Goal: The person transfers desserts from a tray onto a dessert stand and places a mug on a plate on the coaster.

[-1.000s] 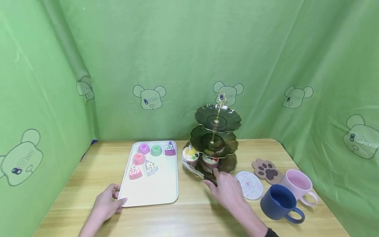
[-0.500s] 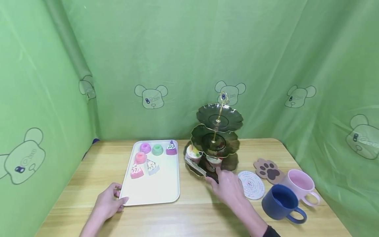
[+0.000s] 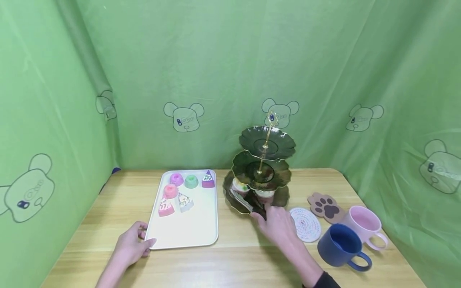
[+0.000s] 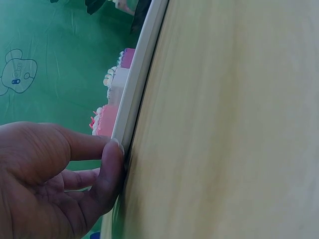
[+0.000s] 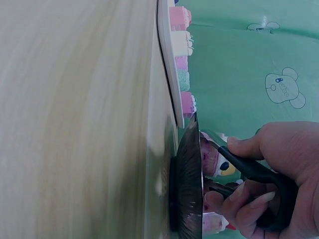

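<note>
My left hand (image 3: pixel 131 244) pinches the near left corner of a white tray (image 3: pixel 181 234), thumb on the rim. In my right hand (image 3: pixel 277 224) is a pair of black-handled tongs (image 5: pixel 251 169), low beside the stand. Their pale metal arm (image 3: pixel 242 201) slants past the front of a fruit-topped dessert cup (image 3: pixel 240 187) on the bottom tier of a dark three-tier stand (image 3: pixel 261 170). A second dessert cup (image 3: pixel 265 195) stands right of it, partly under the middle tier. Whether the tongs squeeze a cup, I cannot tell.
On the tray sit toy cakes: a pink ring (image 3: pixel 171 191), a purple ring (image 3: pixel 176 179), a green ring (image 3: pixel 191 181) and several wedges (image 3: pixel 166 208). To the right lie a round coaster (image 3: pixel 305 225), a paw coaster (image 3: pixel 327 208), a blue mug (image 3: pixel 338 246) and a pink mug (image 3: pixel 363 224).
The fruit-topped cup has shifted right, further onto the bottom tier, and the tongs moved right with it. My left hand stays on the tray corner.
</note>
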A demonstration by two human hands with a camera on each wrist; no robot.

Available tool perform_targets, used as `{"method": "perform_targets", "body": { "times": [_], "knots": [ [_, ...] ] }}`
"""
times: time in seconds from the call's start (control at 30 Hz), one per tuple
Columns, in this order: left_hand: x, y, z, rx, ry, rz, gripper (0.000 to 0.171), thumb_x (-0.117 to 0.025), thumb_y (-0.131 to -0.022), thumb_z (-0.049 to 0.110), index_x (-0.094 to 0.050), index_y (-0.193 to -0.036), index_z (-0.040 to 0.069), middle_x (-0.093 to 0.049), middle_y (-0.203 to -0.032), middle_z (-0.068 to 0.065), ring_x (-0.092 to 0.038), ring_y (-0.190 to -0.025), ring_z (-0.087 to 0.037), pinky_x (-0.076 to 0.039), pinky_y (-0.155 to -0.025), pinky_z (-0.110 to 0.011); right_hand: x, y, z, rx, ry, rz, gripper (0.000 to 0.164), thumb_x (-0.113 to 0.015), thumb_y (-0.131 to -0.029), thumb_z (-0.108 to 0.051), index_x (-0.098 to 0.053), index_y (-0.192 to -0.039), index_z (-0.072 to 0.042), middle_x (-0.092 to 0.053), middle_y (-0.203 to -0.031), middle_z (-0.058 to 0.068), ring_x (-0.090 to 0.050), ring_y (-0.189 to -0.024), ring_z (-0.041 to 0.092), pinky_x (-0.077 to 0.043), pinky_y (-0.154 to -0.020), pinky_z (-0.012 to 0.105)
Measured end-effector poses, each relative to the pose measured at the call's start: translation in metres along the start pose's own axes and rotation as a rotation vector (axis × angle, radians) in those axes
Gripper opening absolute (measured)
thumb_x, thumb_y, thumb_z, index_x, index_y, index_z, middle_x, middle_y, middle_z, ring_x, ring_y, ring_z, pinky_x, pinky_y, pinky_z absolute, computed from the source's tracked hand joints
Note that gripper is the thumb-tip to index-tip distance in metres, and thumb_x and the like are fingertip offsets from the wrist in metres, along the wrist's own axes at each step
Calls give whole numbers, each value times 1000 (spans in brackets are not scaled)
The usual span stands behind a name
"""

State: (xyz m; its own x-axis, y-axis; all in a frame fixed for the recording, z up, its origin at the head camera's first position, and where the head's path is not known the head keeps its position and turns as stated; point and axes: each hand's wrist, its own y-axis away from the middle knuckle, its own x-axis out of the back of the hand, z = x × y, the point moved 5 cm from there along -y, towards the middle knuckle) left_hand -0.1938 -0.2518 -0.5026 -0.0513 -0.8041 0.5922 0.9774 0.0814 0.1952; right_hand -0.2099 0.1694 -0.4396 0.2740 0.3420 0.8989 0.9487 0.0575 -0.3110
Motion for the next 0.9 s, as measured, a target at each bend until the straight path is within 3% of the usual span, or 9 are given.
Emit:
{"method": "perform_targets", "body": {
  "times": [0.23, 0.5, 0.9],
  "knots": [
    [0, -1, 0, -3, 0, 2, 55, -78, -90, -3, -48, -136, -12, -59, -104, -19, -66, -68, -20, -66, -57, -29, -3, -5, 2, -49, -8, -50, 44, -81, -93, -43, -63, -78, -6, -59, -63, 10, -56, -51, 26, -45, -37, 39],
    [-1, 0, -2, -1, 0, 3, 55, -77, -90, -3, -48, -136, -13, -60, -104, -19, -66, -67, -20, -66, -56, -29, -1, -2, 3, -82, 10, -107, 54, -79, -92, -52, -68, -85, 0, -66, -72, 18, -64, -59, 33, -52, -44, 44],
    [1, 0, -1, 2, -6, -2, 55, -77, -91, -2, -47, -136, -13, -59, -105, -20, -66, -69, -20, -66, -57, -29, 49, 26, -8, -83, 54, -192, 54, -78, -91, -58, -64, -78, -7, -63, -70, 13, -65, -61, 33, -51, -46, 48]
  ]
}}
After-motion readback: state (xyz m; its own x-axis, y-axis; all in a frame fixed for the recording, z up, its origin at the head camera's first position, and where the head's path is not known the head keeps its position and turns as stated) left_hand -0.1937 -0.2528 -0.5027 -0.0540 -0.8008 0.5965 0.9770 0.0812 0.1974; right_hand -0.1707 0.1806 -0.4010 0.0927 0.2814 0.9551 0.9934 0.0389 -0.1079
